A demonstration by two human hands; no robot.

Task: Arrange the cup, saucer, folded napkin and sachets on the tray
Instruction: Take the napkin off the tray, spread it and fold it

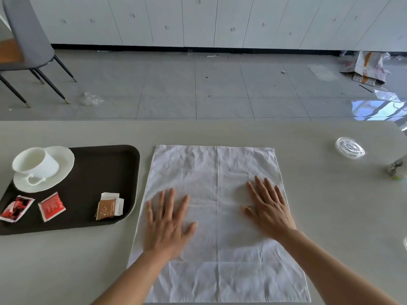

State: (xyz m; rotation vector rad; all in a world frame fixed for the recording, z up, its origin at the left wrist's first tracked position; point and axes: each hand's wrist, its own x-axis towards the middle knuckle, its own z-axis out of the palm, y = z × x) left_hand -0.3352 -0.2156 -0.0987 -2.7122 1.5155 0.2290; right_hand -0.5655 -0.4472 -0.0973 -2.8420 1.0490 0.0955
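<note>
Cup (36, 160), saucer (62, 160) and sachets (51, 206) are already placed on the tray (105, 168). The napkin (217, 216) is not yet folded — it is spread flat on the table (330, 205) beside the tray. Left hand (168, 223) and right hand (267, 208) are pressed flat on it, fingers straight, nothing gripped.

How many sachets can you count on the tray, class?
4: a red-and-black sachet at the near-left edge of the tray, a red sachet just right of it, and a brown sachet overlapping a white sachet near the right rim. More may hide beneath that pile.
</note>
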